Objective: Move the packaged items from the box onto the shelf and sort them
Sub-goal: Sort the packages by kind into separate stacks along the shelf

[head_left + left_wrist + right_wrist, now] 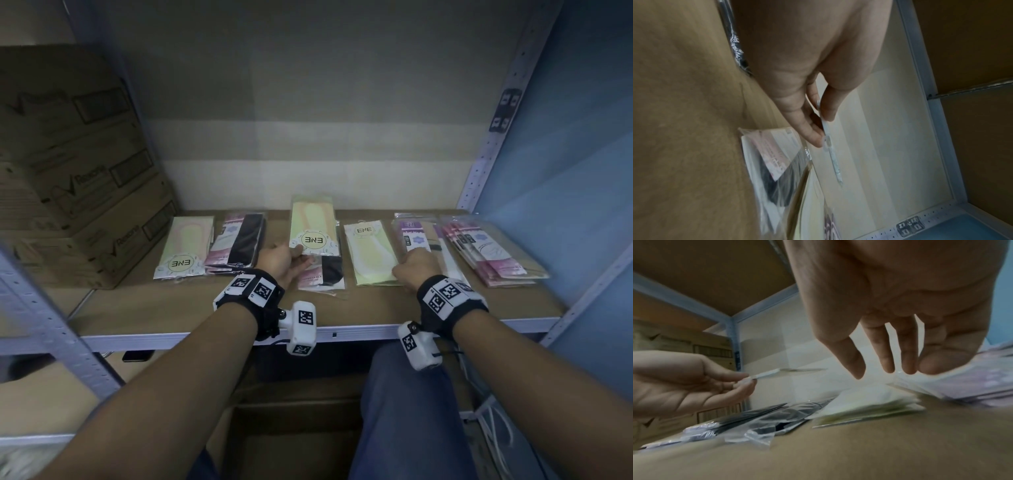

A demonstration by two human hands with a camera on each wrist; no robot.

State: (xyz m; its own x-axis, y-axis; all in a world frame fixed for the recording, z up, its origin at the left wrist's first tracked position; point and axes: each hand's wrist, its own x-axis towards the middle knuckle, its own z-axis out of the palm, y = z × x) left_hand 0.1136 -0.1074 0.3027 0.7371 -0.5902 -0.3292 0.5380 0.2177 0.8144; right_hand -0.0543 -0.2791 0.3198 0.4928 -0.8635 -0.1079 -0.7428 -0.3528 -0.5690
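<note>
Sorting well advanced: your left hand pinches a yellow clear-wrapped ENE packet above the brown shelf board with its packet piles, while your right hand, fingers loosely spread, hovers over the pale-yellow pile.

The left hand pinches a thin clear packet edge-on between thumb and fingertips, held above the shelf board; below it lies a bagged pink-and-black pack
</note>
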